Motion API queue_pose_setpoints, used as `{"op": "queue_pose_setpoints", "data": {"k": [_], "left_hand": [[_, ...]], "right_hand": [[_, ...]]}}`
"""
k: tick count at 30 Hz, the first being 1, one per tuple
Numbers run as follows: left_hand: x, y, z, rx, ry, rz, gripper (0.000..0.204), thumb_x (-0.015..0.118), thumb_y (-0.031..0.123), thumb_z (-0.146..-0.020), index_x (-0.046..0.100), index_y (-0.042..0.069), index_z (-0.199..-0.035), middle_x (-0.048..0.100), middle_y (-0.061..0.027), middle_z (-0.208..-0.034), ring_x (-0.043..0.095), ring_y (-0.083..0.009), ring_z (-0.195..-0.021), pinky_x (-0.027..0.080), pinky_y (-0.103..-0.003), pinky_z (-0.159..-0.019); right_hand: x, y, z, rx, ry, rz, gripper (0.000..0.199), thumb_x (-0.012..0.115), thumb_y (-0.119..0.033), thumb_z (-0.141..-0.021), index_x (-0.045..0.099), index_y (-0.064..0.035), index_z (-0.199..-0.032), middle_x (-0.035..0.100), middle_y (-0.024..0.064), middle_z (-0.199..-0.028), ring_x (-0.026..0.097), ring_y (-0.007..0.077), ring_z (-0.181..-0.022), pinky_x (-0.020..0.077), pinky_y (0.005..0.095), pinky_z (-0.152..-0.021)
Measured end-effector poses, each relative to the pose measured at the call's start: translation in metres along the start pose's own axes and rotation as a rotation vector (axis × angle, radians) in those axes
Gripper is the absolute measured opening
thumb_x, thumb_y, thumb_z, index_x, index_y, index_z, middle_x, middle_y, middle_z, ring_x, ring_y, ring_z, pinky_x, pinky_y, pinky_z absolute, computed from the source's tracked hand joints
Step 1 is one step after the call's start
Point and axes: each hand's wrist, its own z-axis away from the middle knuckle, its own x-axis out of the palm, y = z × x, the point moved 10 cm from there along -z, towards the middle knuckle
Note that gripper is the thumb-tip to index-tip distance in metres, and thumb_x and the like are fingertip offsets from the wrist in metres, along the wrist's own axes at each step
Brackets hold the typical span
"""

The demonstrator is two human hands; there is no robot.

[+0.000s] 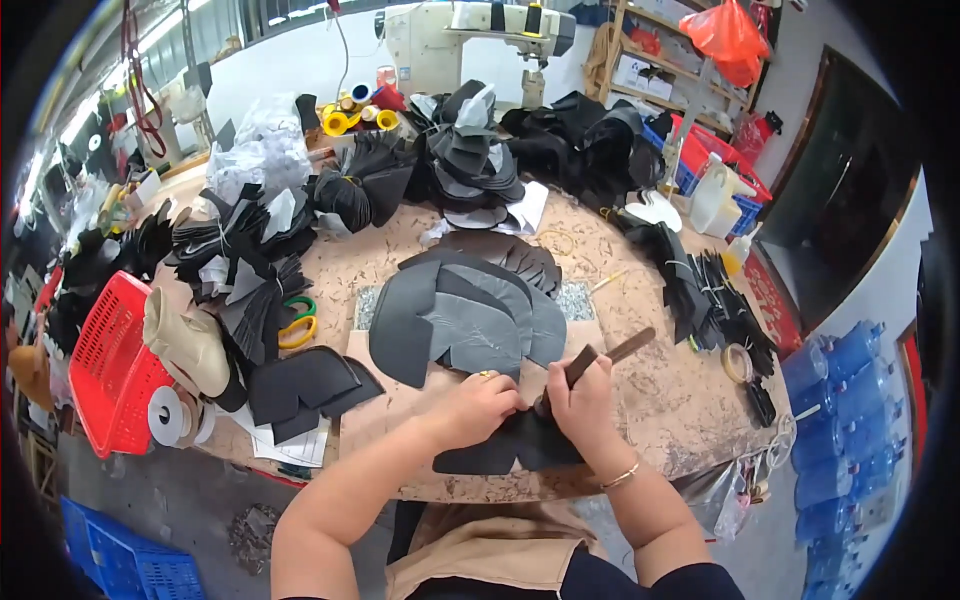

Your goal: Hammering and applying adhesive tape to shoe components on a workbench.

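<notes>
My right hand is closed round a brown wooden-handled tool. A dark bar-like part sticks up between its fingers, and the tool's lower end is mostly hidden. Fingers bent together, my left hand pinches or presses the edge of a black cut piece at the table's near edge. Both hands nearly meet over this piece. Just beyond them lies a spread of overlapping black and dark grey cut pieces, on a pale board with a speckled stone slab under their far side.
Bundled black pieces ring the worktable's far side, before a sewing machine. At the left stand a red basket, a beige boot, yellow-handled scissors and stacked black pieces. A tape roll lies right.
</notes>
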Motion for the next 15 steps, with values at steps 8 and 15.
{"op": "queue_pose_setpoints", "data": {"k": [8,15], "left_hand": [[-0.005,0.002,0.009,-0.015,-0.009,-0.060,0.022,0.064,0.005,-0.080,0.068,0.012,-0.101,0.061,-0.0083,-0.104,0.057,-0.0282,-0.104,0.048,-0.039,-0.089],[-0.004,-0.016,0.013,-0.164,-0.019,0.165,0.025,0.061,0.002,-0.079,0.067,0.010,-0.102,0.060,-0.0086,-0.107,0.058,-0.0301,-0.103,0.047,-0.039,-0.090]], "right_hand": [[-0.022,-0.005,-0.020,0.057,0.125,-0.249,0.013,0.065,-0.011,-0.086,0.061,-0.0065,-0.075,0.061,0.0059,-0.069,0.056,0.0265,-0.067,0.0387,0.0397,-0.076],[0.010,-0.012,-0.008,-0.058,-0.003,-0.038,0.013,0.068,-0.013,-0.085,0.061,-0.0066,-0.076,0.059,0.0053,-0.068,0.056,0.0279,-0.067,0.0384,0.0393,-0.077]]}}
